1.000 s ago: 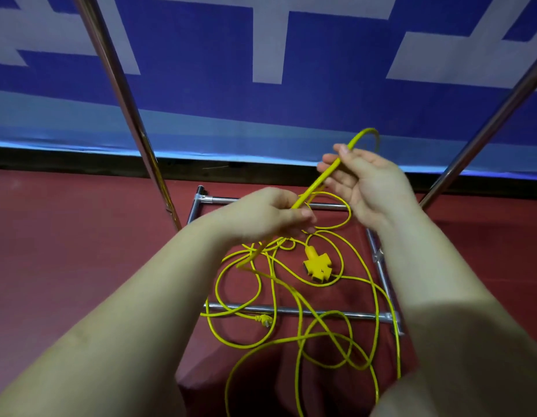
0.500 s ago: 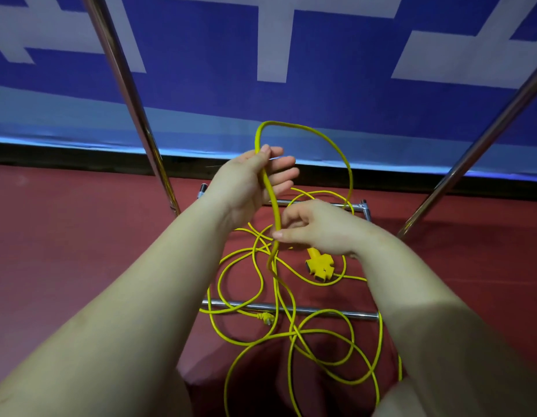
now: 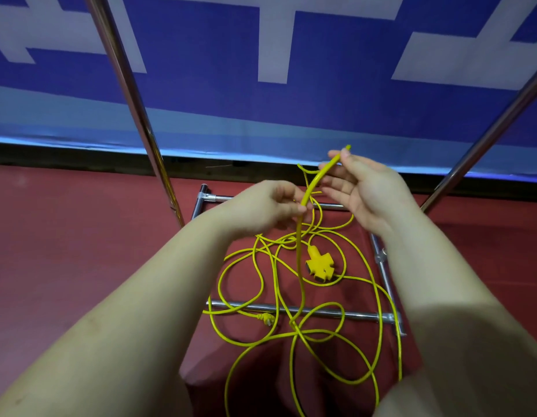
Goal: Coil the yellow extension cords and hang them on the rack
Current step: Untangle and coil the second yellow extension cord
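A yellow extension cord (image 3: 300,266) lies in loose tangled loops on the red floor, over the rack's base frame (image 3: 315,311). Its yellow multi-socket head (image 3: 319,263) rests among the loops, and a small plug (image 3: 267,319) lies by the front bar. My left hand (image 3: 267,206) pinches the cord between thumb and fingers. From there the cord rises to my right hand (image 3: 366,188), which is palm-up with fingers spread. The cord passes between its thumb and forefinger, and thin loops hang behind its fingers.
Two slanted chrome rack poles rise at the left (image 3: 135,109) and the right (image 3: 487,136). A blue and white banner (image 3: 261,55) covers the wall behind. The rack's back bar (image 3: 219,198) and right side bar (image 3: 384,272) frame the cord pile.
Half a second ago my left hand was raised with a big loop and my right pinched lower. Now the left pinches low and the right has moved up and right with the cord.
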Tool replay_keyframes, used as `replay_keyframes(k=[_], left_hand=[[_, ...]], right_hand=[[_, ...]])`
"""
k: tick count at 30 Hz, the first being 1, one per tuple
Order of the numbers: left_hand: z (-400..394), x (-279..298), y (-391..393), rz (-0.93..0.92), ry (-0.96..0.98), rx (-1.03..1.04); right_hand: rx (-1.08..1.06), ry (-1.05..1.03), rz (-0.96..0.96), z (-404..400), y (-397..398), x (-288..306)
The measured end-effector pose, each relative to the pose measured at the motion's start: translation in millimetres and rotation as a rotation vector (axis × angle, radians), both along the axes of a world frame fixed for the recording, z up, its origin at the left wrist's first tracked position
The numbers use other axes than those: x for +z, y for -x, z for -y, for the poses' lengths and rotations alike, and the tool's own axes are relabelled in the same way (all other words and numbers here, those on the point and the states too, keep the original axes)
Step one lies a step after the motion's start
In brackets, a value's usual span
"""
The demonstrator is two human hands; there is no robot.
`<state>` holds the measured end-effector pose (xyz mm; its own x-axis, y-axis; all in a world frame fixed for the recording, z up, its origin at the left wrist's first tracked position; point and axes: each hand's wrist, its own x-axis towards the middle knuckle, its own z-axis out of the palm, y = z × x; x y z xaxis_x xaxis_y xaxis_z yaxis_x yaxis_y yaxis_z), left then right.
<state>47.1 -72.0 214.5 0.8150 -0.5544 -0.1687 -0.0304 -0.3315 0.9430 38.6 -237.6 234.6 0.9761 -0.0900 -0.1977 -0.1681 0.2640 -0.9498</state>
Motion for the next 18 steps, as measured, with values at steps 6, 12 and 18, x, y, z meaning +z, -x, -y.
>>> replay_keyframes(k=[6,12,18], left_hand=[[1.7,9.0,-7.1,-0.012,0.319,0.399],[-2.9,15.5,-10.6,-0.088,0.498,0.587],[-5.6,3.5,-7.0,-0.048,0.138,0.198]], right_hand=[[0.475,0.705,-0.086,1.2,8.5,-14.2],[0.627,0.89,-0.003,-6.8,8.8,-24.3],[0.277,0.483,0.035,-5.8,4.6,-9.0]])
